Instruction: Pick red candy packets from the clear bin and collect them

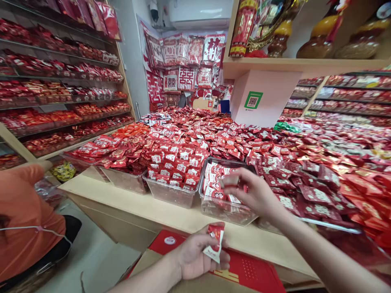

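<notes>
Shelves [91, 73] of red packets are lining the shop's left wall, and a pale counter [122, 199] is running before you. Your left hand [197, 253] is holding a red-and-white packet [215, 243] upright between thumb and loosely curled fingers, above a red carton [255, 272]. Your right hand [249, 188] is hovering over a clear bin [224, 212] of similar packets, its fingers bending toward the thumb; blur is hiding whether they are pinching anything.
</notes>
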`<state>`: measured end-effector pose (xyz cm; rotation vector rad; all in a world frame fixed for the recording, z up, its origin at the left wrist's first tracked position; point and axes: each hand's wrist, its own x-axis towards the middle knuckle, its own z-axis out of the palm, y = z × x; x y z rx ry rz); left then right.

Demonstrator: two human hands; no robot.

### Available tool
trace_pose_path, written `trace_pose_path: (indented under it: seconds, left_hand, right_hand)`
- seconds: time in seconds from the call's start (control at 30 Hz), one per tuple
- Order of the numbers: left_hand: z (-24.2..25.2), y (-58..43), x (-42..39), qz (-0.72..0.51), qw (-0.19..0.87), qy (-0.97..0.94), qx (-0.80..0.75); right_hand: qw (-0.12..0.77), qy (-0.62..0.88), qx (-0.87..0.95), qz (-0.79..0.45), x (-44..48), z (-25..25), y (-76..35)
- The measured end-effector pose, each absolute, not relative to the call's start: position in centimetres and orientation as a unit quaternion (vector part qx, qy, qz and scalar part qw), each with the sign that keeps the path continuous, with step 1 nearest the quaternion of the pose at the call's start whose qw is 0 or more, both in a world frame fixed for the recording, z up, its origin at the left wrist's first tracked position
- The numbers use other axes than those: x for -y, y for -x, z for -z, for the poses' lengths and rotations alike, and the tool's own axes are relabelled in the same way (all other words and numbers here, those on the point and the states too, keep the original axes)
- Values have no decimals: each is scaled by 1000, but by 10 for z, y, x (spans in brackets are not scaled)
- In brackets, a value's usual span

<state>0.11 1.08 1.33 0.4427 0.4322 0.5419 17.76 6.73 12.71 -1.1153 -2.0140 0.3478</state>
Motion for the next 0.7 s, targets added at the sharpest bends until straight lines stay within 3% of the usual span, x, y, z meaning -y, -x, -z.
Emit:
trace_pose_path:
  seconds: [0.13, 0.27, 0.33, 0.47, 0.57, 0.7]
  left_hand:
    - [-34, -4, -7, -290, 924, -189, -164]
    - [-36, -8, -2, -412, 855, -236, -210]
    - [-34, -8, -2, -449, 815, -263, -255]
    - [-33, -7, -5, -505, 734, -320, -320]
    - [-32, -10, -5, -508, 708, -345, -350]
    - [-28, -12, -4, -495, 713, -338, -364]
  right_hand:
    - [395, 342, 843, -124, -5, -80, -165]
    - [374, 327, 851, -172, 14, -41, -161]
    - [412, 359, 813, -202, 16, -31, -162]
    - [506, 452, 645, -351, 19, -27, -163]
    - [489, 449, 571, -483, 18, -25, -158]
    - [471, 431, 548, -540, 14, -21, -155]
